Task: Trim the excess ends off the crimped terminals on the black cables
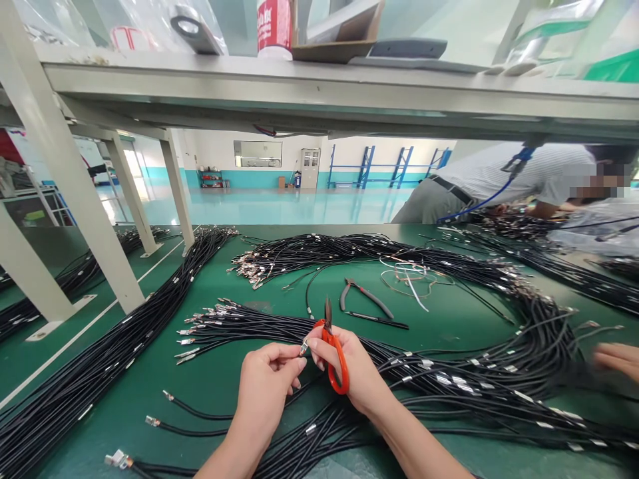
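Between the fingertips of my left hand and my right hand is a small metal cable connector; both hands pinch it. My right hand also carries red-handled scissors, their dark blades pointing up and away. Under and beyond my hands runs a bundle of black cables with metal connectors at its left end. Nearer to me, several loose cable ends lie left of my left hand, one with a larger metal connector. Most of the held cable is hidden by my fingers.
Grey-handled pliers and a thin black tool lie beyond my hands on the green table. Wire scraps sit behind them. Another cable bundle stretches along the left. A shelf crosses above. A person bends over cables at right; another hand reaches in.
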The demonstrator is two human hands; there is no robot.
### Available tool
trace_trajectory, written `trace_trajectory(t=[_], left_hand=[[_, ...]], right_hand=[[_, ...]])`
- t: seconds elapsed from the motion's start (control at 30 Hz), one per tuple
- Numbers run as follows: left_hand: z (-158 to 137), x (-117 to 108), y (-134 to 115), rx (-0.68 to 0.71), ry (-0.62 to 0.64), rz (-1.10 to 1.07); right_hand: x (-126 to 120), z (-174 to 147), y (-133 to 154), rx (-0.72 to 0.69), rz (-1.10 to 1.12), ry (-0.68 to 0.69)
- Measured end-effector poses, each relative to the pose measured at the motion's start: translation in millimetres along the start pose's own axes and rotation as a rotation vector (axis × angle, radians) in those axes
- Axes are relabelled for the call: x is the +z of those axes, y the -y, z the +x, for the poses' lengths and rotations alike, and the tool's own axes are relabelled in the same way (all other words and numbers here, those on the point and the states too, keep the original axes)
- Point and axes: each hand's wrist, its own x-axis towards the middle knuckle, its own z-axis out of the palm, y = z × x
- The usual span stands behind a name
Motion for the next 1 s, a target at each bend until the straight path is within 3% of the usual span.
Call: trace_trajectory(t=[0.2,0.47,0.6,0.7,0.77,0.87,0.93,1.0], left_hand=[[3,-5,-8,0.052,-0.024,-0.088],[19,-52,-41,0.211,-0.343,-0.25],[13,-70,-46,0.15,-0.339,-0.228],[3,-86,-42,0.063,-0.309,-0.311],[-6,-102,-33,0.057,-0.354,-0.325],[-18,-130,-12,0.077,-0.455,-0.039],[-24,-145,2,0.111,-0.484,0.403],[-30,-151,12,0.257,-0.516,0.887]], right_hand=[[2,1,0,-0.061,-0.124,-0.064],[6,-1,-14,-0.218,-0.578,0.042],[7,-2,-18,-0.33,-0.778,0.106],[9,-4,-17,-0.327,-0.837,0.141],[9,-5,-17,-0.309,-0.858,0.166],[7,-6,-16,-0.274,-0.864,0.251],[6,-6,-15,-0.242,-0.864,0.307],[5,-6,-15,-0.223,-0.866,0.336]])
